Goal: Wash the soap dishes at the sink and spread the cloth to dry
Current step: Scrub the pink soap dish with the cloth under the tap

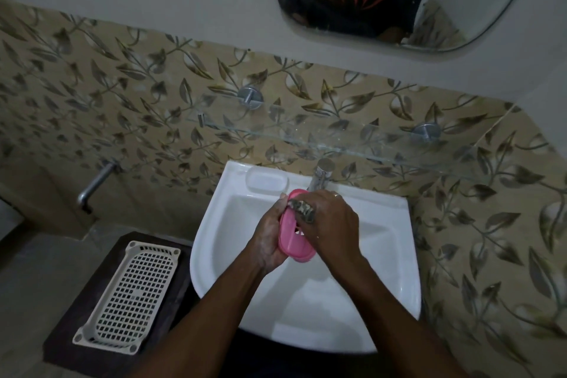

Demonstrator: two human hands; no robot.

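Over the white sink (233,224), my left hand (268,236) grips a pink oval soap dish (293,239) from its left side, tilted with its hollow facing up. My right hand (334,224) presses a dark patterned cloth (303,210) against the upper part of the dish. The chrome tap (320,176) stands just behind the hands; I cannot tell whether water runs. My right hand hides the dish's right edge.
A moulded soap recess (267,180) sits on the sink's back rim. A glass shelf (306,135) juts from the tiled wall above the tap. A cream perforated plastic tray (132,294) lies on a dark stand left of the sink. A wall tap (95,184) sticks out at left.
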